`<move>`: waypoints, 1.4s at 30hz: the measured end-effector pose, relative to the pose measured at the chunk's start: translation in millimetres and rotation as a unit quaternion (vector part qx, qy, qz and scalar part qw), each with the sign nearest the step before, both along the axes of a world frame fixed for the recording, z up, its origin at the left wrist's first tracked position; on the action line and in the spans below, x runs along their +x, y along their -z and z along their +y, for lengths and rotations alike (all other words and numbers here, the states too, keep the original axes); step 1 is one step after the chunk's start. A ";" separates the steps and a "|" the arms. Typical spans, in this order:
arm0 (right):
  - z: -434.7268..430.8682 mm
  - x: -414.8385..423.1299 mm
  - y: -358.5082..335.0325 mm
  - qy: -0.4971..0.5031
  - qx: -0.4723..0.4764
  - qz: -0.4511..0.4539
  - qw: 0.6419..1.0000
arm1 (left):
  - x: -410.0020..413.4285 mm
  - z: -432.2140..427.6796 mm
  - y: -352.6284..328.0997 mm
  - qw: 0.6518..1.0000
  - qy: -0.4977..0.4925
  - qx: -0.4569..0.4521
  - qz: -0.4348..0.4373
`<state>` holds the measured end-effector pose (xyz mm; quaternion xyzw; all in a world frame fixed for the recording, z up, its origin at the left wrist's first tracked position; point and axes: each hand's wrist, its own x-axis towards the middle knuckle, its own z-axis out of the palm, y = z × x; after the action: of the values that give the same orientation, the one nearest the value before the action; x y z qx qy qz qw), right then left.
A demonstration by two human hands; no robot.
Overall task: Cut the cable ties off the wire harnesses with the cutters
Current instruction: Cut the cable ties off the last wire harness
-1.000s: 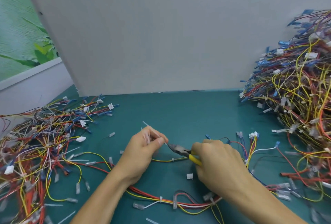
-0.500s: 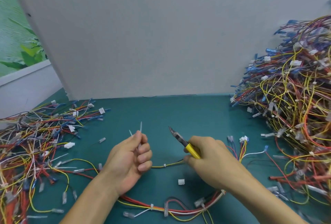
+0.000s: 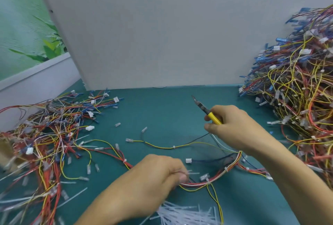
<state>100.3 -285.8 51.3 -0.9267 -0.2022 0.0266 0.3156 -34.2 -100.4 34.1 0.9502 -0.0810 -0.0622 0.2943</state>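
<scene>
My right hand (image 3: 232, 127) grips the yellow-handled cutters (image 3: 207, 112), raised above the green mat with the jaws pointing up and to the left. My left hand (image 3: 155, 176) is low at the near side, fingers curled and pinching thin white cut cable ties beside a red, white and yellow wire harness (image 3: 216, 176). That harness curves across the mat between my hands, with a white cable tie (image 3: 225, 169) around it. A thin yellow and black wire (image 3: 173, 147) with a small white tie lies further back. A heap of cut white cable ties (image 3: 185, 214) lies at the near edge.
A tall pile of tangled harnesses (image 3: 299, 88) fills the right side. A flatter spread of harnesses (image 3: 50, 134) covers the left. A grey panel (image 3: 162, 26) stands upright behind the green mat (image 3: 162, 109). Loose connectors and clear sleeves are scattered around.
My left hand has dropped toward me with the cut ties, down to the heap of ties. My right hand has lifted the cutters up and away from the thin wire.
</scene>
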 end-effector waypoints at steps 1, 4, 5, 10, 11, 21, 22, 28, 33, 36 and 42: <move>-0.1 -1.4 -1.0 -0.004 -0.001 0.001 1.000 | -6.7 -5.4 2.8 0.999 0.016 0.032 0.008; 0.1 -4.4 -3.6 -0.007 -0.004 -0.003 1.000 | -14.9 -21.8 17.7 0.989 0.065 0.127 0.030; 0.1 -5.0 -4.5 -0.008 -0.007 -0.005 1.000 | -14.8 -27.1 23.9 0.983 0.079 0.162 0.043; -4.6 -2.3 -9.6 -0.002 -0.021 -0.011 1.000 | -11.2 -30.9 33.1 0.965 0.093 0.231 0.077; -6.5 -0.9 -10.7 0.003 -0.023 -0.015 1.000 | -11.5 -27.5 29.9 0.971 0.089 0.211 0.070; -39.7 21.3 -13.7 0.082 -0.231 -0.034 0.969 | -7.6 11.9 14.1 0.953 -0.220 0.197 -0.068; -43.8 23.1 -14.5 0.080 -0.254 -0.018 0.964 | -6.3 19.6 16.3 0.933 -0.273 0.231 -0.044; -50.2 22.0 -7.8 0.051 -0.338 0.108 0.934 | 0.8 43.8 30.4 0.875 -0.377 0.298 0.062; -35.6 26.9 17.5 0.060 -0.309 0.087 0.945 | 9.9 42.5 36.4 0.873 -0.384 0.293 0.072; -29.9 29.1 28.2 0.078 -0.282 0.058 0.954 | 15.2 42.2 33.5 0.883 -0.380 0.267 0.061; -23.3 33.2 36.8 0.138 -0.136 0.010 0.981 | 35.4 44.5 17.0 0.917 -0.385 0.089 -0.053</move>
<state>133.6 -309.1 14.4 -0.9797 -0.0640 0.0189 0.1890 1.1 -55.9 17.1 0.9322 0.2813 0.0994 0.2048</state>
